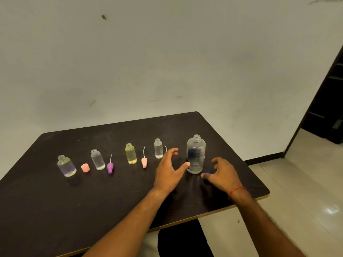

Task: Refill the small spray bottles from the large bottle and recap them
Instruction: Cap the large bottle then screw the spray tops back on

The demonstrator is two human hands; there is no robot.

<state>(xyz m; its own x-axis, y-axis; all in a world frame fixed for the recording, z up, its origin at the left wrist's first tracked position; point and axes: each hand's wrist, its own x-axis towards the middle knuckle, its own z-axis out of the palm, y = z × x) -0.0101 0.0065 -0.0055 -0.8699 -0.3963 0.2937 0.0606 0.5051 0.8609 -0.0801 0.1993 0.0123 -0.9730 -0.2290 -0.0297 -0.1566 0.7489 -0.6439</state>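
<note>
Right of centre on the dark matte counter (pixel 92 201), the tall clear round plastic bottle (pixel 196 154) stands upright and uncapped between both hands. The left hand (pixel 168 173) holds nothing, fingers splayed, thumb tip at the bottle's lower side. The right hand (pixel 223 174) hovers with loosely curved, spread fingers over a small blue cap (pixel 207 173). Small clear cylindrical bottles (pixel 97 160) line up further left.
</note>
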